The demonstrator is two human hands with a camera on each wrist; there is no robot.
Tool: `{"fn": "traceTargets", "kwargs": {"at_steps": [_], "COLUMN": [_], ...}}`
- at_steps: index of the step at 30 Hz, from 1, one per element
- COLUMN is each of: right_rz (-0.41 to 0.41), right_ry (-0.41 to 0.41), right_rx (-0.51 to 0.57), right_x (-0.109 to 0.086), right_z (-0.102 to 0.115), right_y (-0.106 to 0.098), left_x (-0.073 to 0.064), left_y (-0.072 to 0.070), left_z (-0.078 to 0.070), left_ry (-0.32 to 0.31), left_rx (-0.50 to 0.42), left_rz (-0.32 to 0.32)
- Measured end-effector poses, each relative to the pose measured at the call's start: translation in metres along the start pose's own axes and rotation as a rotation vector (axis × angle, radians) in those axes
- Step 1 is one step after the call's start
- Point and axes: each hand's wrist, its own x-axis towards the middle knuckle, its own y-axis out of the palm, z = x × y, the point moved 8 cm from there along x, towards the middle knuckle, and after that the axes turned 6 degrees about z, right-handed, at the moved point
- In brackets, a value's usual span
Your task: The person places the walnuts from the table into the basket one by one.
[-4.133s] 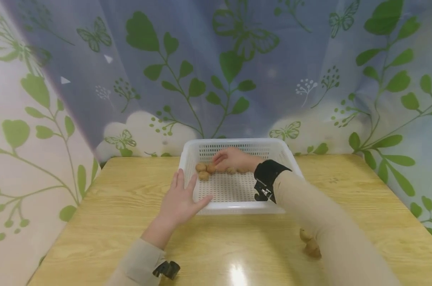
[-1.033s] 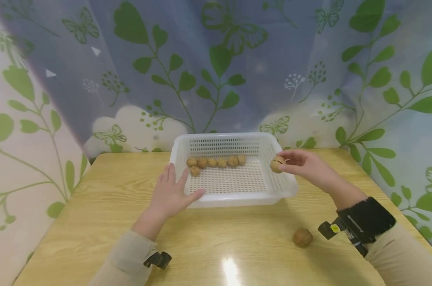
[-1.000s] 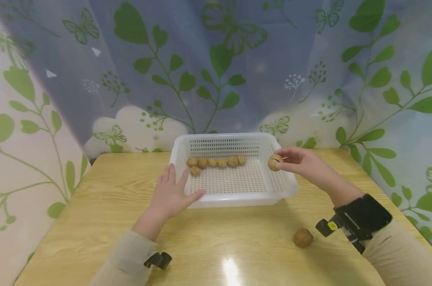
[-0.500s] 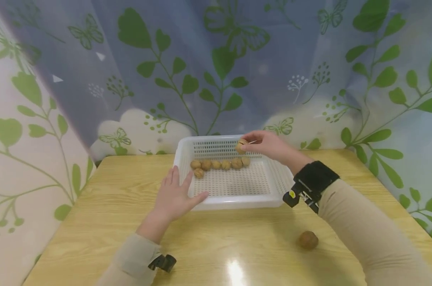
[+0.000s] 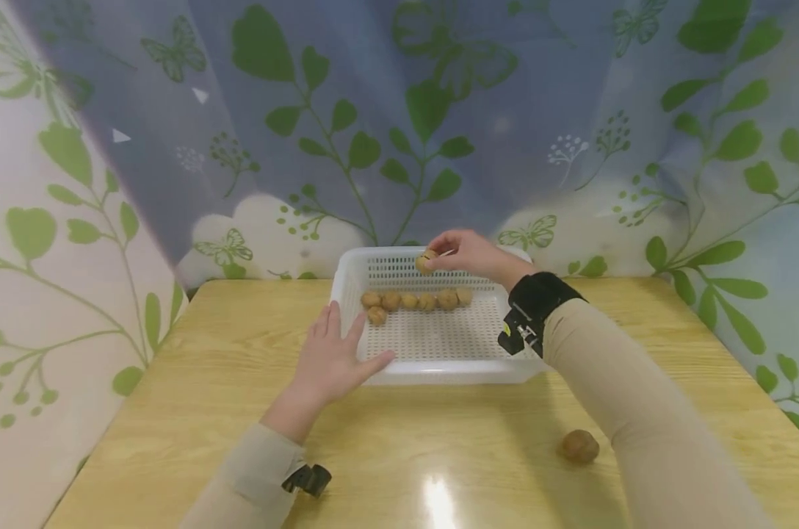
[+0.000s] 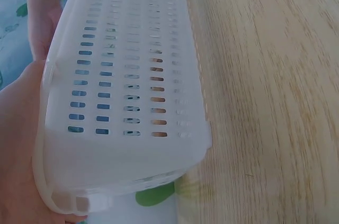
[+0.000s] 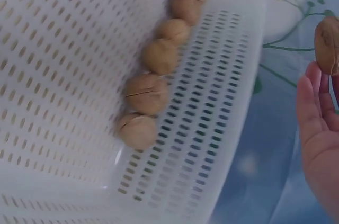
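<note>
A walnut (image 5: 427, 261) is pinched between the thumb and fingers of my right hand (image 5: 468, 254), above the back of a white slotted plastic basket (image 5: 439, 367). The right wrist view shows this held walnut (image 7: 327, 46) beyond the basket's rim. Inside, several walnuts (image 5: 427, 300) stand in a row along the back wall, and one more walnut (image 5: 376, 315) sits in front of the row's left end. My left hand (image 5: 330, 360) rests with spread fingers on the basket's front left corner. In the left wrist view, that hand (image 6: 18, 144) touches the rim beside the slotted wall (image 6: 122, 155).
One loose walnut (image 5: 579, 447) lies on the wooden table (image 5: 194, 411), to the right and nearer me, beside my right forearm. A patterned curtain (image 5: 346, 147) hangs directly behind the basket and along both sides of the table.
My right hand has carried its walnut from the basket's right side leftward over the back. Earlier, two walnuts lay on the table; one remains. My left hand has stayed at the corner.
</note>
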Motion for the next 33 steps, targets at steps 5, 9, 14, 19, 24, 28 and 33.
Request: {"fn": "traceTargets", "kwargs": {"at_steps": [5,9,14,19,24,28,33], "right_rz": [0.095,0.161,0.245,0.248,0.222,0.193,0.174], "right_ry": [0.020,0.032,0.044,0.031,0.059,0.126,0.093], "right_rx": [-0.082,-0.106,-0.195,-0.300,-0.399,-0.362,-0.260], "right_x": [0.016,0.026,0.036,0.045,0.053,0.056,0.055], "right_z": [-0.013,-0.022,-0.031,-0.032,-0.030,-0.029,-0.029], "right_y": [0.019,0.042,0.074,0.087,0.091,0.091,0.078], "left_x": [0.004,0.005,0.004,0.003,0.002,0.002,0.001], "left_y": [-0.002,-0.002,-0.001,-0.001,-0.002,-0.002,-0.002], "left_z": [-0.004,-0.006,-0.009,-0.007,-0.003,0.000,0.003], "left_ry": [0.013,0.013,0.019,0.010,-0.003,-0.008,-0.017], "left_rx": [0.009,0.023,0.024,0.031,0.026,0.021,0.040], "left_rz": [-0.007,-0.008,0.001,-0.007,-0.007,-0.004,0.002]}}
